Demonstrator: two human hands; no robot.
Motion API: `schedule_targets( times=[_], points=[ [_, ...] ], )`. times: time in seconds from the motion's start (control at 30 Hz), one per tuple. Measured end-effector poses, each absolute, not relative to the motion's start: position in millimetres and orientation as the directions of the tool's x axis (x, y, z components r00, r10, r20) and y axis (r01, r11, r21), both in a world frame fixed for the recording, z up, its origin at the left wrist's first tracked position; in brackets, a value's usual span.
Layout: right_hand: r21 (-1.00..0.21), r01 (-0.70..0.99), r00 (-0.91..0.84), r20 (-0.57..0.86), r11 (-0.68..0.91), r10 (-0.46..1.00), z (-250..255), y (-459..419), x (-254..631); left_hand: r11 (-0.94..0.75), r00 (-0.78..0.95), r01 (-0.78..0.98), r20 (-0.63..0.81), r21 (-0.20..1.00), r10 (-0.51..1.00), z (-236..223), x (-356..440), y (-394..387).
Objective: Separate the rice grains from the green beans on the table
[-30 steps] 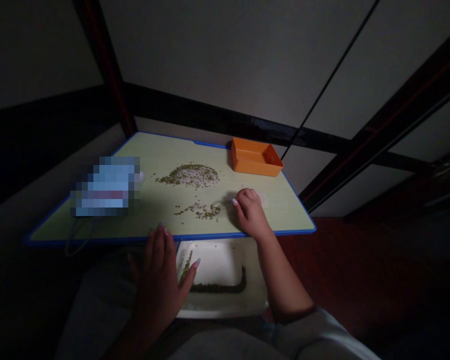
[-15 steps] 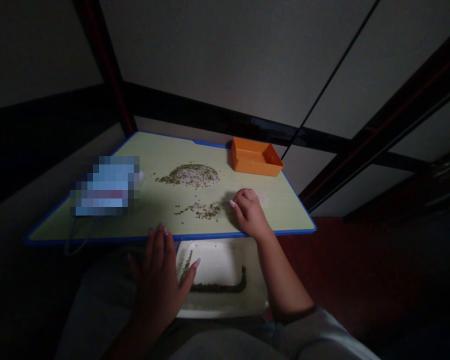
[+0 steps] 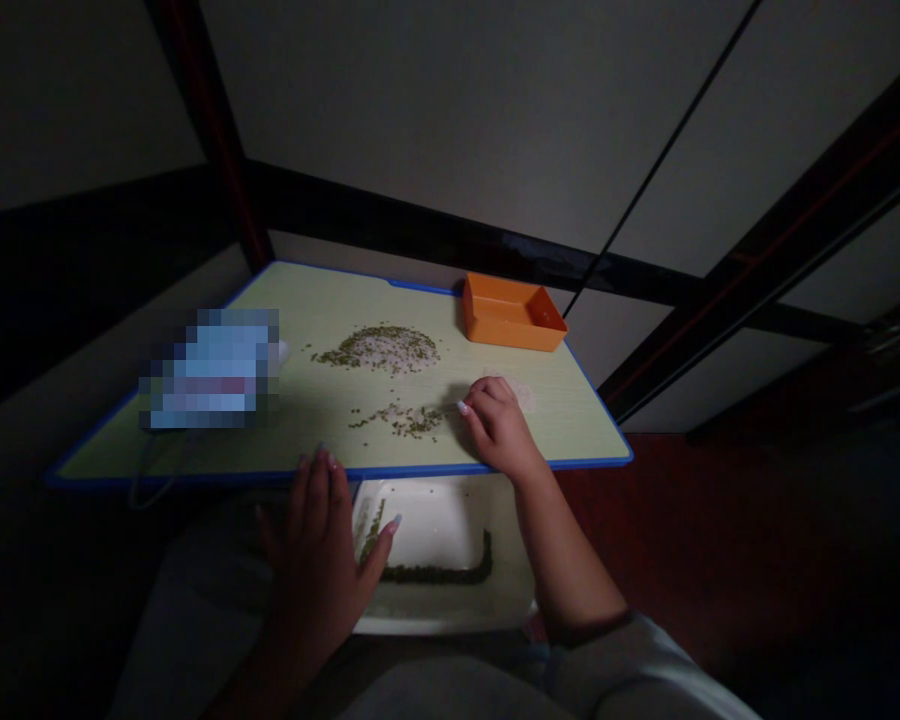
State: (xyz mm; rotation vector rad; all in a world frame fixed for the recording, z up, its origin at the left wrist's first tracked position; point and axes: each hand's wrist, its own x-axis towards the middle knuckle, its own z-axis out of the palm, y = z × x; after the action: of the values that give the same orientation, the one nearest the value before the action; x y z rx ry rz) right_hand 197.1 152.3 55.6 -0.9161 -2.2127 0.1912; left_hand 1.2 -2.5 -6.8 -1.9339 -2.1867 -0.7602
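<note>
My right hand rests on the table with its fingers closed in a pinch. A thin, greyish tool seems to stick out leftward from the fingertips, too faint to name. Its end reaches a small scatter of green beans and pale grains. Behind lies a bigger heap of the same mix. My left hand is open, fingers stretched out with their tips at the table's front edge and the thumb over a white tray. Green beans line the tray's near side and parts of its left and right sides.
An orange box stands at the back right of the pale green table, which has a blue rim. On the left is a blurred-out bluish object with a thin cord or loop hanging over the edge. Cabinet panels rise behind.
Almost nothing differs. My right hand and the thin tool have shifted very slightly left at most; my left hand stays in place.
</note>
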Motion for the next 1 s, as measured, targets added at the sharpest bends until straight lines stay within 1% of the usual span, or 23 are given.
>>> schedule_targets(
  times=[0.4,0.77,1.0],
  points=[
    [-0.351,0.626,-0.447,0.571,0.697,0.688,56.0,152.7,198.2,0.044,-0.165,0.959,0.426,0.279,0.889,-8.3,-0.1,-1.4],
    [-0.295,0.706,-0.421,0.557,0.644,0.716,54.3,153.1,199.1,0.058,-0.175,0.956,0.402,0.288,0.899,-5.9,0.5,-2.3],
    [-0.332,0.696,-0.416,0.536,0.636,0.735,53.7,154.0,197.5,0.057,-0.173,0.955,0.392,0.291,0.903,-3.6,2.2,-2.7]
  ],
)
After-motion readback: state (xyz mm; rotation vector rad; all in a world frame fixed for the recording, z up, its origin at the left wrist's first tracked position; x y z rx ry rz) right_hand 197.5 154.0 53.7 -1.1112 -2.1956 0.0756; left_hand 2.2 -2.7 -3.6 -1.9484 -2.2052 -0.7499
